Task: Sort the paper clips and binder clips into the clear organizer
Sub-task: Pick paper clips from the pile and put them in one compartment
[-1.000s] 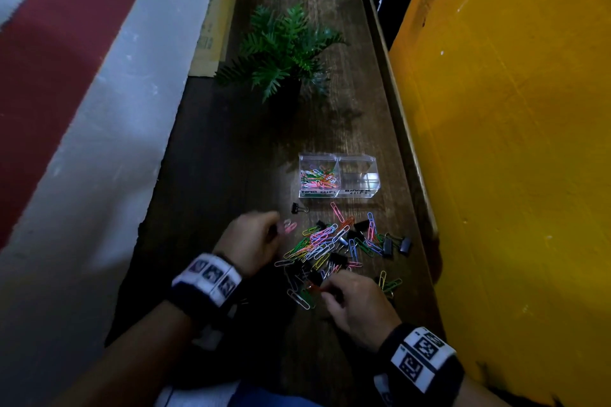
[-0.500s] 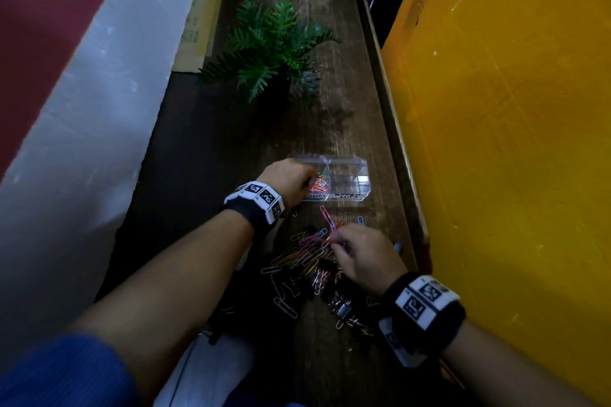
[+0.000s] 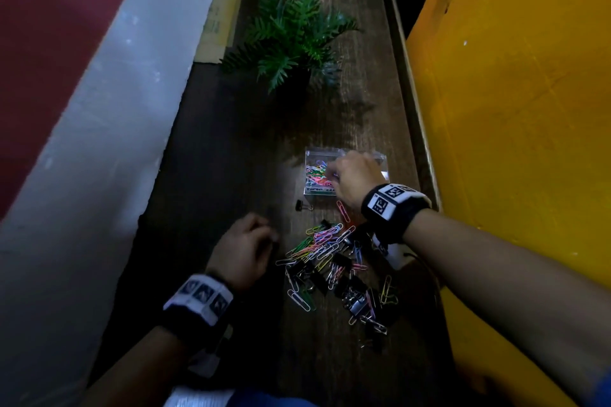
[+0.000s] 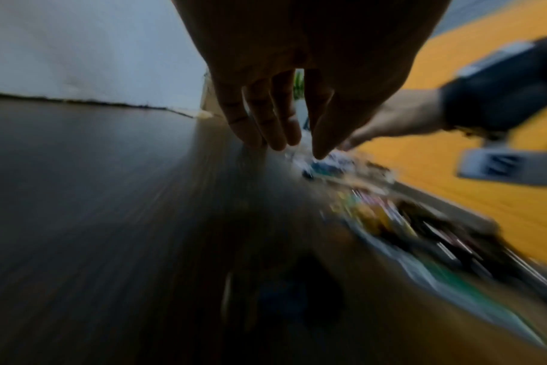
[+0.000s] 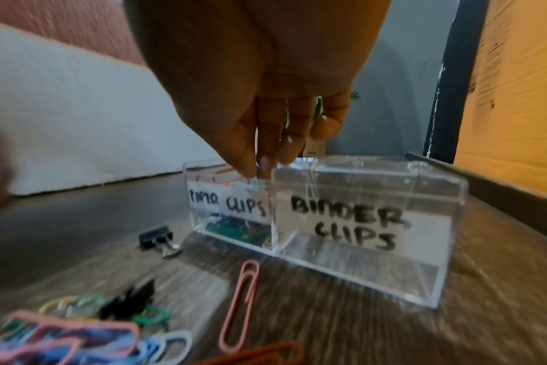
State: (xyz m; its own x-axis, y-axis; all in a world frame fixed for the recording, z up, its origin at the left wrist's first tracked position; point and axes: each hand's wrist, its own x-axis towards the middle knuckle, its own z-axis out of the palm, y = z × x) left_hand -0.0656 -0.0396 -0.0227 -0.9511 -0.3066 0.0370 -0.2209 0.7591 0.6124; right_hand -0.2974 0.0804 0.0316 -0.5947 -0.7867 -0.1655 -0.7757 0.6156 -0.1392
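The clear organizer stands on the dark wooden table, beyond a pile of coloured paper clips and black binder clips. Its left compartment, labelled PAPER CLIPS, holds several coloured clips. The right one, labelled BINDER CLIPS, looks empty. My right hand hovers over the left compartment. Thumb and forefinger pinch a pale blue paper clip at its rim. My left hand hangs left of the pile with fingers loose, holding nothing.
A single black binder clip lies just left of the organizer's front, and a pink paper clip lies before it. A potted fern stands farther back. A white and red wall bounds the left, a yellow panel the right.
My left hand has pulled back from the organizer to the left of the pile. My right hand has gone from the pile up to the paper clip compartment.
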